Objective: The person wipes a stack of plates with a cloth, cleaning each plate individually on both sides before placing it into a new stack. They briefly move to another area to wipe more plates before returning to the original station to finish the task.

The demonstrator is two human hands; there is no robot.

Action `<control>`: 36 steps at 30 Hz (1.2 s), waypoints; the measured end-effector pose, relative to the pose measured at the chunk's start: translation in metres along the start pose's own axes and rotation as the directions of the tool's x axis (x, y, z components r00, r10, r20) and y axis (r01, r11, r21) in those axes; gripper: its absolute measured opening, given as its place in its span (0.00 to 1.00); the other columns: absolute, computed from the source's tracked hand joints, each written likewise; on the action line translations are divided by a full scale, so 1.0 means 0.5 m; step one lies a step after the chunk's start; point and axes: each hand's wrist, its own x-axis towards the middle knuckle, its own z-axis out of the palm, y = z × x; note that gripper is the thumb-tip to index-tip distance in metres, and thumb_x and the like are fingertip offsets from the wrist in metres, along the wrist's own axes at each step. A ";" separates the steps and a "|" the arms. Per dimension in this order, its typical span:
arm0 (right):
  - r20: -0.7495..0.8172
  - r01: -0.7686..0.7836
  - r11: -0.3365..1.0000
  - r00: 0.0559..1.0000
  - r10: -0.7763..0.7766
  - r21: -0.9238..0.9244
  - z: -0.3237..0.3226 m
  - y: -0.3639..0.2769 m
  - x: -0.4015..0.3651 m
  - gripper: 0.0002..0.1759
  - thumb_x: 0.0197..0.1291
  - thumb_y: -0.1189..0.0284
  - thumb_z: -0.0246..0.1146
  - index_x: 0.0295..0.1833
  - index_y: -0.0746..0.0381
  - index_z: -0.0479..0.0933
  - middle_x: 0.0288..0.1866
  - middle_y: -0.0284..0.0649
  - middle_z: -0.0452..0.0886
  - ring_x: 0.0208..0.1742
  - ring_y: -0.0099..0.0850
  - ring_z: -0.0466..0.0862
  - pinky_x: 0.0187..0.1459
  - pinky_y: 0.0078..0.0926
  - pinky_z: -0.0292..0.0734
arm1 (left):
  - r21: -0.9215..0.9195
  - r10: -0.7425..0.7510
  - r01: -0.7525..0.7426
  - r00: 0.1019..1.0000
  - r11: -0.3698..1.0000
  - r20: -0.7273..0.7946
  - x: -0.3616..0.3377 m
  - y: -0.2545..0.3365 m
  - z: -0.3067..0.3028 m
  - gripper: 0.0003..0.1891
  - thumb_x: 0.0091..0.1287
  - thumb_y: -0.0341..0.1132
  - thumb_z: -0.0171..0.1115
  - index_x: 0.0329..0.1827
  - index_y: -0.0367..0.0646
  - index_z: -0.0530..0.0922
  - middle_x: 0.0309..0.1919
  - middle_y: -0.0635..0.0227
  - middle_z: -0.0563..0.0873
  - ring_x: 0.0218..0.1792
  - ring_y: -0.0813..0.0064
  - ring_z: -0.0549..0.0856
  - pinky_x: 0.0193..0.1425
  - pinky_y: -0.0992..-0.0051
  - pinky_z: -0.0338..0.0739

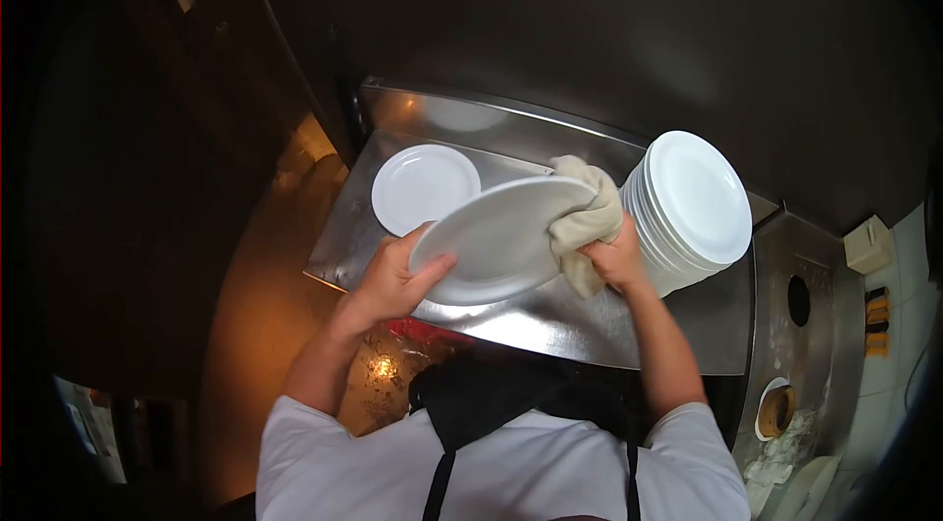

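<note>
Clearly the step in hand is wiping a plate (496, 241) dry, held tilted in mid-frame above the steel counter (589, 329) and touching nothing below it. The left hand (388, 283) takes the plate's near-left rim; its grip pinches the edge, thumb across the upper face and fingers underneath. The right hand (614, 261) has its grip closed around a bunched beige cloth (586, 217), which is pressed against the plate's right rim. Whether the cloth also wraps under that rim is hard to tell in this dim view.

To do it well, I would let the left grip stay at the very edge, so little of the face is fingered, and turn the plate a part-turn at a time while the cloth sweeps from the centre out to the rim, then over the back. The cloth should be spread flatter than a wad, to cover more of the face in one pass.

Just right of the cloth stands a leaning stack of plates (693, 197); the elbow needs room there. A single plate (424, 187) lies flat on the counter toward the upper left.
</note>
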 end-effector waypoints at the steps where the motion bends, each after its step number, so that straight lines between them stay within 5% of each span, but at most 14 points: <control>1: 0.118 0.029 0.991 0.993 -0.013 -0.129 -0.011 -0.025 0.019 0.22 0.54 0.74 0.74 0.55 0.63 0.80 0.49 0.41 0.87 0.50 0.36 0.88 0.53 0.33 0.82 | 0.111 0.039 -0.045 0.998 0.993 0.055 0.001 0.009 -0.013 0.18 0.69 0.30 0.62 0.62 0.36 0.78 0.38 0.50 0.89 0.41 0.57 0.91 0.50 0.67 0.82; 3: 0.351 0.132 0.926 0.936 0.001 -0.355 -0.019 -0.071 0.057 0.24 0.49 0.74 0.75 0.55 0.62 0.80 0.47 0.45 0.88 0.49 0.41 0.89 0.51 0.33 0.82 | 0.173 -0.047 0.017 0.984 0.985 0.169 0.017 0.023 -0.019 0.18 0.69 0.30 0.62 0.61 0.36 0.79 0.38 0.51 0.89 0.42 0.52 0.90 0.51 0.65 0.82; 7: 0.564 0.457 0.778 0.809 -0.163 -0.431 0.064 -0.122 0.093 0.26 0.44 0.76 0.73 0.54 0.58 0.82 0.45 0.47 0.87 0.47 0.49 0.87 0.49 0.38 0.83 | 0.345 -0.140 0.002 0.917 0.938 0.374 0.040 -0.020 0.019 0.18 0.68 0.30 0.63 0.60 0.38 0.79 0.37 0.53 0.89 0.42 0.51 0.90 0.52 0.62 0.82; 10: 0.563 0.483 0.750 0.807 -0.181 -0.452 0.097 -0.126 0.093 0.27 0.43 0.77 0.73 0.55 0.58 0.82 0.44 0.47 0.86 0.47 0.48 0.87 0.49 0.36 0.83 | 0.119 0.274 -0.273 0.962 0.955 0.004 0.038 -0.106 0.090 0.17 0.67 0.32 0.64 0.57 0.36 0.80 0.37 0.55 0.90 0.41 0.56 0.90 0.52 0.61 0.81; 11: 0.389 0.533 0.746 0.835 -0.388 -0.399 0.109 -0.123 0.093 0.25 0.46 0.76 0.74 0.55 0.59 0.83 0.45 0.45 0.87 0.45 0.40 0.89 0.50 0.32 0.83 | 0.075 0.150 -0.146 0.987 0.986 -0.056 0.029 -0.125 0.102 0.16 0.67 0.32 0.65 0.55 0.34 0.81 0.39 0.59 0.90 0.41 0.63 0.89 0.51 0.63 0.82; 13: 0.038 0.340 0.897 0.938 -0.343 -0.283 0.095 -0.149 0.081 0.24 0.52 0.73 0.75 0.56 0.63 0.81 0.46 0.41 0.88 0.45 0.30 0.88 0.51 0.29 0.82 | -0.120 -0.166 0.159 0.985 0.980 -0.051 0.020 -0.168 0.099 0.16 0.67 0.32 0.65 0.55 0.33 0.81 0.40 0.60 0.90 0.41 0.67 0.88 0.50 0.65 0.82; 15: -0.153 0.273 0.936 0.938 -0.310 -0.222 0.037 -0.126 0.057 0.24 0.60 0.69 0.71 0.59 0.68 0.77 0.51 0.40 0.86 0.51 0.27 0.84 0.55 0.30 0.79 | -0.329 -0.467 0.426 0.883 0.843 -0.053 -0.001 -0.225 0.086 0.18 0.67 0.31 0.65 0.57 0.30 0.80 0.42 0.61 0.89 0.41 0.73 0.87 0.48 0.70 0.82; 17: -0.330 0.239 0.957 0.901 -0.282 -0.166 -0.012 -0.095 0.018 0.26 0.59 0.73 0.74 0.60 0.70 0.76 0.55 0.39 0.83 0.52 0.29 0.85 0.58 0.30 0.80 | -0.658 -0.576 0.314 0.786 0.684 -0.224 -0.032 -0.282 0.073 0.20 0.68 0.25 0.62 0.62 0.28 0.76 0.51 0.53 0.87 0.46 0.65 0.89 0.52 0.67 0.85; 21: -0.414 0.072 0.997 0.907 -0.082 -0.038 -0.030 -0.077 -0.058 0.37 0.54 0.64 0.80 0.65 0.68 0.73 0.60 0.40 0.81 0.60 0.32 0.82 0.64 0.34 0.76 | -0.767 -0.704 0.173 0.556 0.618 -0.442 -0.056 -0.359 0.022 0.20 0.70 0.23 0.58 0.63 0.24 0.73 0.55 0.47 0.85 0.52 0.58 0.87 0.57 0.64 0.84; 24: -0.476 0.086 0.994 0.879 -0.041 0.073 -0.002 -0.070 -0.075 0.30 0.55 0.69 0.76 0.61 0.70 0.76 0.58 0.41 0.83 0.57 0.31 0.83 0.63 0.31 0.74 | -0.755 -0.706 0.086 0.436 0.650 -0.558 -0.050 -0.421 0.017 0.20 0.71 0.23 0.58 0.64 0.25 0.72 0.57 0.49 0.84 0.56 0.59 0.86 0.60 0.64 0.82; 28: -0.429 0.048 0.999 0.902 -0.039 0.008 -0.019 -0.059 -0.098 0.41 0.51 0.61 0.81 0.66 0.69 0.72 0.62 0.42 0.80 0.60 0.34 0.82 0.64 0.35 0.77 | -0.745 -0.704 0.004 0.333 0.667 -0.628 -0.025 -0.461 0.033 0.20 0.69 0.21 0.59 0.64 0.24 0.73 0.57 0.52 0.84 0.54 0.62 0.85 0.60 0.67 0.79; 32: -0.472 0.024 0.998 0.881 0.003 0.050 -0.039 -0.054 -0.126 0.31 0.53 0.71 0.76 0.61 0.71 0.76 0.58 0.43 0.83 0.58 0.33 0.83 0.64 0.34 0.75 | -0.458 -0.541 0.307 0.297 0.834 -0.787 0.004 -0.495 0.047 0.25 0.69 0.28 0.62 0.66 0.23 0.70 0.60 0.45 0.82 0.59 0.55 0.83 0.66 0.64 0.75; 34: -0.522 0.044 0.996 0.853 0.000 0.072 -0.037 -0.063 -0.131 0.31 0.53 0.72 0.75 0.62 0.72 0.75 0.59 0.44 0.82 0.58 0.33 0.83 0.64 0.34 0.75 | -0.205 -0.384 0.549 0.234 0.811 -0.893 0.030 -0.508 0.058 0.28 0.68 0.32 0.64 0.66 0.22 0.69 0.61 0.41 0.80 0.62 0.51 0.81 0.69 0.62 0.72; 36: -0.579 0.079 0.991 0.816 -0.002 0.109 -0.043 -0.055 -0.151 0.32 0.53 0.73 0.75 0.63 0.72 0.74 0.59 0.45 0.82 0.58 0.34 0.83 0.65 0.35 0.75 | -0.070 -0.391 0.698 0.313 0.713 -0.866 0.042 -0.505 0.052 0.33 0.67 0.38 0.65 0.68 0.23 0.66 0.63 0.38 0.76 0.65 0.47 0.76 0.70 0.60 0.70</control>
